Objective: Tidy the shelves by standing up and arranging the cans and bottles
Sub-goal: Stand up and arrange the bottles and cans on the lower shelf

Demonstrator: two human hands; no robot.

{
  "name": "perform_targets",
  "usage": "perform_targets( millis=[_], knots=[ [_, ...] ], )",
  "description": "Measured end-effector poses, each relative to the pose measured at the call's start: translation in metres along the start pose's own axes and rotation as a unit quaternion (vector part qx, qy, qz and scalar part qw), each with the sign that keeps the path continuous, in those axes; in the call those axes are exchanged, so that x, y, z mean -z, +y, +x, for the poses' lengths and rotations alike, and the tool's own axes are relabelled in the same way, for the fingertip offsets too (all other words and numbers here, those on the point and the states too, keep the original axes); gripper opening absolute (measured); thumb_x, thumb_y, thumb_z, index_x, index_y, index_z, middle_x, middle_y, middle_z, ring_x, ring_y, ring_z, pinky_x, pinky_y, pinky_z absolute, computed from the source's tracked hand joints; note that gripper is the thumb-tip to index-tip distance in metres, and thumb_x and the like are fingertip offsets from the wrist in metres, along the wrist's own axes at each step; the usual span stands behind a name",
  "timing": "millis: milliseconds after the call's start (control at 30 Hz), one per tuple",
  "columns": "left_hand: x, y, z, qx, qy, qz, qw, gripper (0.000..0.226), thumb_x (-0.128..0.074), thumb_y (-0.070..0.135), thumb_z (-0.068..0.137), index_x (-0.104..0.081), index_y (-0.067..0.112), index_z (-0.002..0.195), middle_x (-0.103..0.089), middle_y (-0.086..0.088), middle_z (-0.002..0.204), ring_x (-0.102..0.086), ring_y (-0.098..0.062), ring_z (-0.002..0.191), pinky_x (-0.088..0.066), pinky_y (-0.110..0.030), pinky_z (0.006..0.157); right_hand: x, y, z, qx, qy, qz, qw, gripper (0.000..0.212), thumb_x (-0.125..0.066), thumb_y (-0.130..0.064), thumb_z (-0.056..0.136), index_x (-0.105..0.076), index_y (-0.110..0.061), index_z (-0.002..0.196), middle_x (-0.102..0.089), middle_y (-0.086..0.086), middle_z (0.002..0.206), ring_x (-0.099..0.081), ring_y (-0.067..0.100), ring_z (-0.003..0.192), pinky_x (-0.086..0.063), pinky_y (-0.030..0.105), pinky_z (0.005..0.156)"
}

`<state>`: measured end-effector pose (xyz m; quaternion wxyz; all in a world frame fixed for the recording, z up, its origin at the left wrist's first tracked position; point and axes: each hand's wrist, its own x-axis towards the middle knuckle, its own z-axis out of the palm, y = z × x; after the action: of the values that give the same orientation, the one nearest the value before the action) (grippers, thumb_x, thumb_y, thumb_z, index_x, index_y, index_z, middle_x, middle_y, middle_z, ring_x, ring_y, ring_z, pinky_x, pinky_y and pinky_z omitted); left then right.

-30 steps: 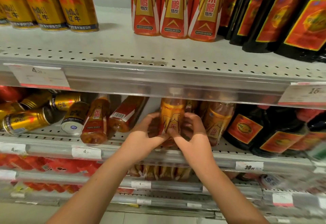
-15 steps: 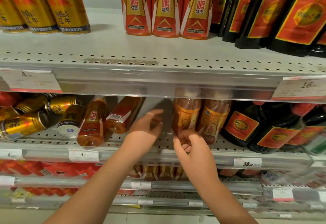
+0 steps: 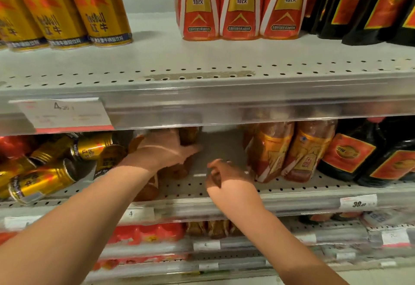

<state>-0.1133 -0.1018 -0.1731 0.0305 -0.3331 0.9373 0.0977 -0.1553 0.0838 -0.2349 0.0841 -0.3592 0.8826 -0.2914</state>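
On the middle shelf (image 3: pixel 224 186), the left hand (image 3: pixel 164 152) lies over two fallen orange bottles (image 3: pixel 177 170); the shelf edge hides its fingers, so I cannot tell whether it grips. The right hand (image 3: pixel 229 179) hovers apart from it, loosely curled and holding nothing. Right of the gap stand two upright orange bottles (image 3: pixel 271 150), then two dark bottles (image 3: pixel 350 154). At least four tipped gold cans (image 3: pixel 42 181) lie left. The upper shelf (image 3: pixel 202 60) carries three standing gold cans (image 3: pixel 56 11).

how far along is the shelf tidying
Done: two upright orange bottles stand on the middle shelf beside the dark bottles. In hand: the left grip is on the tipped orange bottles; the right grip is empty. Left: the gold cans lying toppled.
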Motion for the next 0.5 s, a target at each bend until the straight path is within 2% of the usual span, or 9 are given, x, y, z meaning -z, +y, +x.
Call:
perform_targets(
  millis=[67, 133, 267, 333, 400, 433, 500],
  knots=[
    [0.005, -0.003, 0.012, -0.013, -0.035, 0.003, 0.999, 0.057, -0.057, 0.081, 0.076, -0.063, 0.027, 0.094, -0.065, 0.002, 0.088, -0.057, -0.014, 0.079, -0.047, -0.033, 0.076, -0.01, -0.007, 0.006, -0.027, 0.043, -0.036, 0.998, 0.035, -0.048, -0.038, 0.097, -0.057, -0.034, 0.131, -0.062, -0.004, 0.123, -0.059, 0.018, 0.108, -0.046, 0.029, 0.086],
    [0.008, -0.006, 0.02, -0.025, -0.062, -0.045, 0.997, 0.045, -0.064, 0.069, 0.081, -0.067, 0.026, 0.092, -0.066, 0.001, 0.087, -0.06, -0.015, 0.08, -0.05, -0.032, 0.075, -0.018, -0.01, 0.008, -0.061, 0.069, -0.041, 0.995, 0.034, -0.048, -0.04, 0.098, -0.058, -0.035, 0.129, -0.063, -0.005, 0.122, -0.061, 0.019, 0.108, -0.048, 0.029, 0.087],
    [-0.001, -0.012, 0.022, -0.058, -0.093, -0.26, 0.959, 0.028, -0.073, 0.058, 0.084, -0.068, 0.034, 0.098, -0.074, 0.007, 0.088, -0.068, -0.008, 0.079, -0.048, -0.02, 0.063, -0.021, -0.011, 0.018, -0.127, 0.059, 0.039, 0.989, 0.034, -0.049, -0.048, 0.097, -0.059, -0.033, 0.126, -0.068, -0.004, 0.113, -0.064, 0.02, 0.105, -0.051, 0.033, 0.092],
    [-0.007, -0.009, 0.021, -0.09, -0.099, -0.337, 0.932, 0.023, -0.076, 0.053, 0.083, -0.065, 0.04, 0.098, -0.075, 0.012, 0.085, -0.072, -0.005, 0.076, -0.051, -0.017, 0.064, -0.021, -0.01, 0.024, -0.151, 0.063, 0.116, 0.98, 0.03, -0.049, -0.05, 0.096, -0.059, -0.034, 0.12, -0.07, -0.007, 0.103, -0.065, 0.019, 0.101, -0.052, 0.034, 0.09],
    [-0.011, -0.004, 0.018, -0.104, -0.109, -0.42, 0.895, 0.031, -0.08, 0.047, 0.081, -0.062, 0.04, 0.105, -0.077, 0.011, 0.09, -0.074, -0.004, 0.077, -0.057, -0.021, 0.069, -0.023, -0.008, 0.028, -0.169, 0.088, 0.223, 0.956, 0.021, -0.054, -0.05, 0.094, -0.055, -0.039, 0.113, -0.068, -0.017, 0.087, -0.068, 0.012, 0.095, -0.052, 0.03, 0.086],
    [-0.013, -0.003, 0.017, -0.106, -0.112, -0.459, 0.875, 0.038, -0.082, 0.043, 0.08, -0.062, 0.038, 0.111, -0.077, 0.007, 0.096, -0.075, -0.007, 0.08, -0.06, -0.025, 0.074, -0.023, -0.007, 0.028, -0.166, 0.1, 0.268, 0.944, 0.024, -0.059, -0.05, 0.092, -0.052, -0.041, 0.113, -0.068, -0.021, 0.082, -0.068, 0.005, 0.091, -0.052, 0.027, 0.083],
    [-0.015, -0.002, 0.015, -0.117, -0.123, -0.515, 0.84, 0.053, -0.083, 0.037, 0.075, -0.06, 0.029, 0.122, -0.077, -0.001, 0.107, -0.076, -0.017, 0.091, -0.061, -0.039, 0.087, -0.026, -0.006, 0.026, -0.136, 0.122, 0.318, 0.93, 0.041, -0.066, -0.045, 0.089, -0.053, -0.035, 0.126, -0.071, -0.02, 0.092, -0.067, -0.001, 0.09, -0.054, 0.026, 0.085]
  ],
)
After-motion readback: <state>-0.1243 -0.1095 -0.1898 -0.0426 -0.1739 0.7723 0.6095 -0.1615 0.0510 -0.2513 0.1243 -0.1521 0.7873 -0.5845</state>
